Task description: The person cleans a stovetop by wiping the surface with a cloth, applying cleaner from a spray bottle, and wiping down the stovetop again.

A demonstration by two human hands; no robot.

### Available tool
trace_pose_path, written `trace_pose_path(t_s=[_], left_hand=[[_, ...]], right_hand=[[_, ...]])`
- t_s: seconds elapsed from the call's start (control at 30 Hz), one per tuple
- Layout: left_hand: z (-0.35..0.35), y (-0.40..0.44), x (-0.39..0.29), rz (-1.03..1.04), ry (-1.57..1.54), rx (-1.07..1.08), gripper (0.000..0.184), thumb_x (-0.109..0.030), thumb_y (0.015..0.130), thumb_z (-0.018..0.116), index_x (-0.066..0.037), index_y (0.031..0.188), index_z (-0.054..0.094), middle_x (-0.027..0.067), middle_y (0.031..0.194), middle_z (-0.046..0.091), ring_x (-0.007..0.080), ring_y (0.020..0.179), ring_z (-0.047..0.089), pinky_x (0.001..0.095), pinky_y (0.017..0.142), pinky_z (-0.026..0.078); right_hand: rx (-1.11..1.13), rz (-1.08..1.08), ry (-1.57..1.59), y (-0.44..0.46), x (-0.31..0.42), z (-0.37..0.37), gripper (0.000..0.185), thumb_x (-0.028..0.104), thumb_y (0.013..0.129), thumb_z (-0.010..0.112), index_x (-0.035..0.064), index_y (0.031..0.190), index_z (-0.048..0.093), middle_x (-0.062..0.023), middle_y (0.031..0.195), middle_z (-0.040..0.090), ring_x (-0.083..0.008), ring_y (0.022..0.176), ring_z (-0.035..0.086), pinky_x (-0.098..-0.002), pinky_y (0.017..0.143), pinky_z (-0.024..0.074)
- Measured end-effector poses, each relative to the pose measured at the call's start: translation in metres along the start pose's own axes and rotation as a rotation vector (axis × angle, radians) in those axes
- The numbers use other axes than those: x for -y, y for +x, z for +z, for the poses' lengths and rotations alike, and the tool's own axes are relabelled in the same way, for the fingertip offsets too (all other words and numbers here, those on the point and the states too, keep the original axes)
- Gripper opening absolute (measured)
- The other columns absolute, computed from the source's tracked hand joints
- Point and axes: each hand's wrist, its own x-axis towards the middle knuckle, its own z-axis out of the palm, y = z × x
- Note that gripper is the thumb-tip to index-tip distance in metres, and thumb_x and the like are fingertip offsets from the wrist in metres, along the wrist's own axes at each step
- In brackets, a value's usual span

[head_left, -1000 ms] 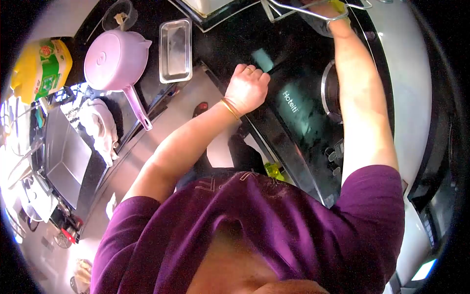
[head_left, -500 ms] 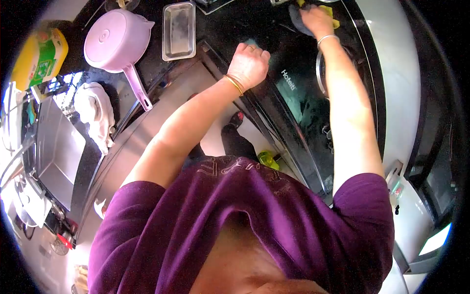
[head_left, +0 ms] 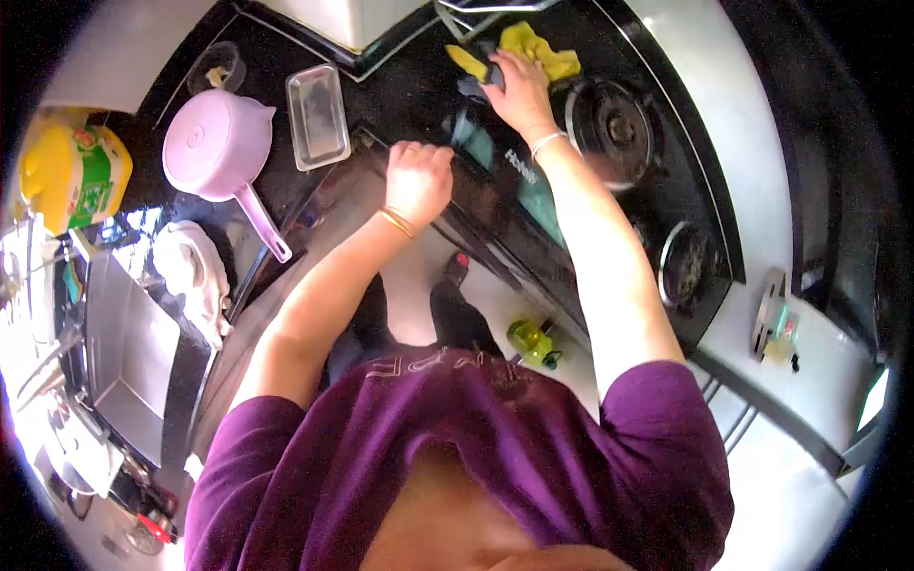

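Fingertips [head_left: 507, 64] of the right hand [head_left: 524, 95] lie curled over a bunched yellow cloth [head_left: 545, 55] and a dark grey cloth [head_left: 486, 48], on the black top of the stove [head_left: 678, 186]; whether they grip the fabric or only press it down cannot be told. Yellow shows on both sides of the hand. A pale bangle [head_left: 549, 143] circles the right wrist, with white lettering on the glass just beside it.

The left hand [head_left: 419, 179] is folded into a loose fist at the counter's front edge, well apart from the right, a gold bracelet [head_left: 397, 223] on its wrist.

Beside the cloths sits one burner [head_left: 614, 133]; a second burner [head_left: 687, 266] is nearer the person. Past the left hand lies a metal tray [head_left: 319, 119], then a pink pan [head_left: 214, 147] with its handle angled over the counter's edge. Farther out stand a yellow bottle [head_left: 57, 176] and, below it, the sink [head_left: 133, 381].
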Motion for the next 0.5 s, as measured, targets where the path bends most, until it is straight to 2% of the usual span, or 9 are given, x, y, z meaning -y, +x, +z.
trace_pose_path(t_s=[0.1, 0.17, 0.2, 0.23, 0.27, 0.33, 0.4, 0.47, 0.5], left_hand=[[-0.005, 0.008, -0.003, -0.026, 0.006, 0.043, 0.021, -0.017, 0.075, 0.065, -0.009, 0.095, 0.066, 0.0084, 0.086, 0.063, 0.0273, 0.086, 0.060, 0.0420, 0.085, 0.043], [-0.005, 0.010, -0.004, -0.044, -0.001, 0.048, 0.029, -0.020, 0.075, 0.068, -0.009, 0.103, 0.067, 0.0084, 0.100, 0.063, 0.0279, 0.090, 0.060, 0.0427, 0.086, 0.044], [-0.003, 0.015, -0.003, -0.017, -0.042, 0.012, 0.029, -0.020, 0.073, 0.066, -0.009, 0.100, 0.067, 0.0074, 0.098, 0.061, 0.0289, 0.090, 0.058, 0.0436, 0.086, 0.042], [-0.003, 0.020, -0.003, -0.002, -0.046, -0.002, 0.029, -0.019, 0.073, 0.067, -0.008, 0.100, 0.067, 0.0073, 0.099, 0.060, 0.0287, 0.091, 0.058, 0.0436, 0.085, 0.042], [-0.001, 0.026, -0.003, 0.010, -0.047, -0.017, 0.029, -0.019, 0.072, 0.067, -0.008, 0.099, 0.066, 0.0072, 0.100, 0.060, 0.0285, 0.092, 0.057, 0.0435, 0.085, 0.042], [-0.001, 0.046, -0.006, 0.032, -0.035, -0.050, 0.033, -0.016, 0.073, 0.066, -0.009, 0.105, 0.065, 0.0091, 0.106, 0.059, 0.0293, 0.097, 0.056, 0.0432, 0.086, 0.043], [0.002, 0.073, -0.014, 0.127, -0.019, -0.058, 0.036, -0.015, 0.073, 0.065, -0.010, 0.109, 0.063, 0.0097, 0.110, 0.059, 0.0297, 0.101, 0.056, 0.0434, 0.088, 0.043], [0.011, 0.098, -0.025, 0.186, -0.034, 0.000, 0.041, -0.014, 0.076, 0.064, -0.012, 0.117, 0.061, 0.0099, 0.118, 0.058, 0.0311, 0.109, 0.054, 0.0437, 0.092, 0.043], [0.018, 0.111, -0.032, 0.211, -0.018, 0.027, 0.042, -0.016, 0.077, 0.064, -0.013, 0.119, 0.060, 0.0100, 0.120, 0.057, 0.0315, 0.110, 0.054, 0.0444, 0.092, 0.043]], right_hand=[[0.011, 0.024, -0.138, -0.017, 0.028, -0.024, 0.059, 0.033, 0.078, 0.071, 0.0172, 0.131, 0.053, -0.0175, 0.143, 0.040, -0.0451, 0.134, 0.030, -0.0619, 0.107, 0.0245], [0.070, 0.027, -0.036, -0.032, 0.045, -0.057, 0.046, 0.024, 0.080, 0.071, 0.0119, 0.122, 0.060, -0.0142, 0.141, 0.045, -0.0373, 0.130, 0.040, -0.0506, 0.108, 0.0301], [0.133, 0.043, 0.079, -0.039, 0.047, -0.070, 0.039, 0.021, 0.083, 0.070, 0.0090, 0.119, 0.062, -0.0129, 0.141, 0.047, -0.0347, 0.129, 0.044, -0.0433, 0.108, 0.0354], [0.105, 0.018, 0.221, -0.045, 0.048, -0.083, 0.029, 0.016, 0.086, 0.067, 0.0070, 0.113, 0.065, -0.0112, 0.134, 0.055, -0.0273, 0.116, 0.057, -0.0349, 0.098, 0.0462], [0.150, 0.187, 0.352, -0.055, 0.048, -0.100, 0.027, 0.016, 0.088, 0.065, 0.0080, 0.114, 0.065, -0.0098, 0.128, 0.059, -0.0219, 0.109, 0.062, -0.0308, 0.090, 0.0510], [0.015, 0.198, 0.288, -0.062, 0.030, -0.141, 0.026, 0.016, 0.089, 0.064, 0.0080, 0.114, 0.066, -0.0085, 0.124, 0.062, -0.0182, 0.104, 0.064, -0.0278, 0.086, 0.0524], [-0.030, 0.476, 0.428, -0.068, -0.011, -0.172, 0.025, 0.014, 0.089, 0.061, 0.0084, 0.113, 0.067, -0.0104, 0.116, 0.067, -0.0171, 0.100, 0.065, -0.0294, 0.089, 0.0494], [-0.102, 0.646, 0.488, -0.075, -0.071, -0.190, 0.027, 0.010, 0.089, 0.060, 0.0061, 0.114, 0.067, -0.0089, 0.111, 0.068, -0.0140, 0.094, 0.064, -0.0276, 0.085, 0.0489], [-0.112, 0.790, 0.579, -0.081, -0.094, -0.198, 0.028, 0.010, 0.091, 0.057, 0.0047, 0.117, 0.065, -0.0082, 0.115, 0.066, -0.0145, 0.097, 0.063, -0.0278, 0.086, 0.0479]])
